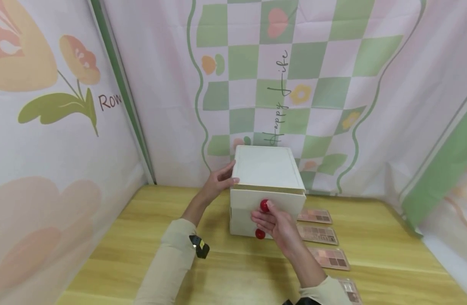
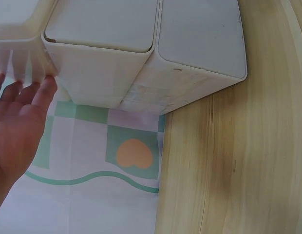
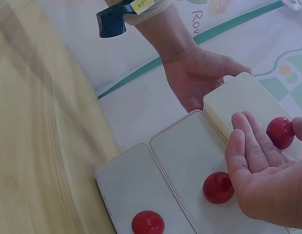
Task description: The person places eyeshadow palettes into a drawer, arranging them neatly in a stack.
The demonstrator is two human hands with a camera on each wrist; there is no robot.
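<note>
A white drawer box (image 1: 269, 167) stands on the table, its stacked drawer fronts fitted with red knobs. The top drawer (image 3: 246, 97) sits slightly forward, with a narrow gap under the box's top edge. My right hand (image 1: 277, 226) pinches the top red knob (image 3: 280, 132) between thumb and fingers. Below it, another red knob (image 3: 218, 187) is on the middle drawer and one more red knob (image 3: 148, 223) on the lowest. My left hand (image 1: 219, 183) rests against the box's upper left side, fingers fairly straight (image 2: 44, 92), thumb by the top front corner.
Several makeup palettes (image 1: 318, 234) lie in a row on the wooden table (image 1: 233, 271), to the right of the box and my right forearm. A patterned curtain (image 1: 172, 106) hangs close behind the box, and another printed cloth (image 1: 46, 148) hangs at the left.
</note>
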